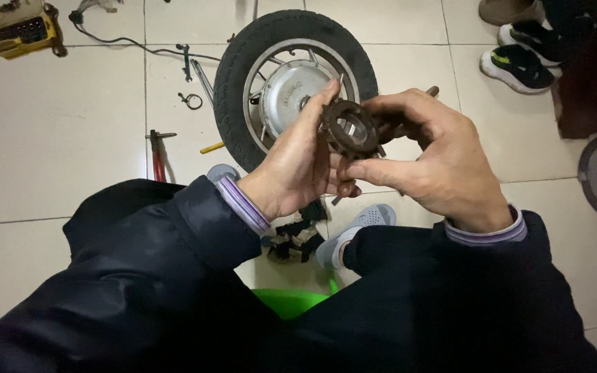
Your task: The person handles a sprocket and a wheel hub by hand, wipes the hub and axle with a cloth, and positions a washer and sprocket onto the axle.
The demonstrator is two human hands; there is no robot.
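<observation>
Below, flat on the pale tiled floor (50,138), lies a small tyred wheel (291,83) with a silver hub, with scattered hand tools (157,155) to its left, a yellow case (22,27) in the far corner and another person's shoes (519,65) at upper right. Raised above the wheel, between both hands: a dark, rusty toothed sprocket (349,130), left hand (298,162) pinching its near rim with thumb and forefinger, right hand (437,159) curled closed around its far side and back. Probably stiff steel, fairly heavy for its size, greasy and sharp at the teeth, so best gripped across the rim or through the bore, not by the tooth tips.
</observation>
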